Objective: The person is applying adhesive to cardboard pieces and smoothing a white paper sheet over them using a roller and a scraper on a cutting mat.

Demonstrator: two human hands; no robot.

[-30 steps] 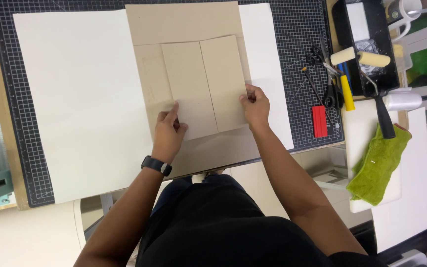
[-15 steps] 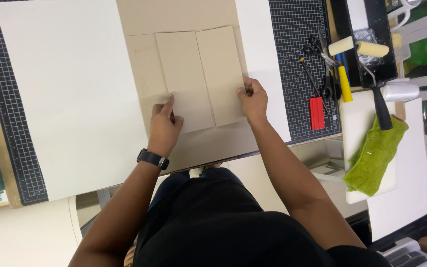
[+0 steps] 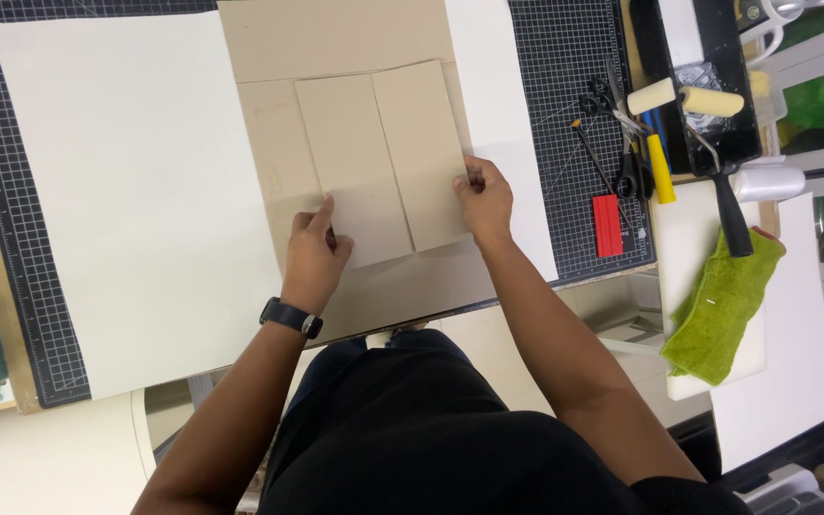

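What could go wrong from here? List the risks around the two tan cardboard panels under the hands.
1. The two tan cardboard panels lie loose side by side on the large tan backing sheet, pinned only by the left hand and right hand, so they might slide out of line.
2. The backing sheet's near edge seems to overhang the black gridded cutting mat and could tip or sag.
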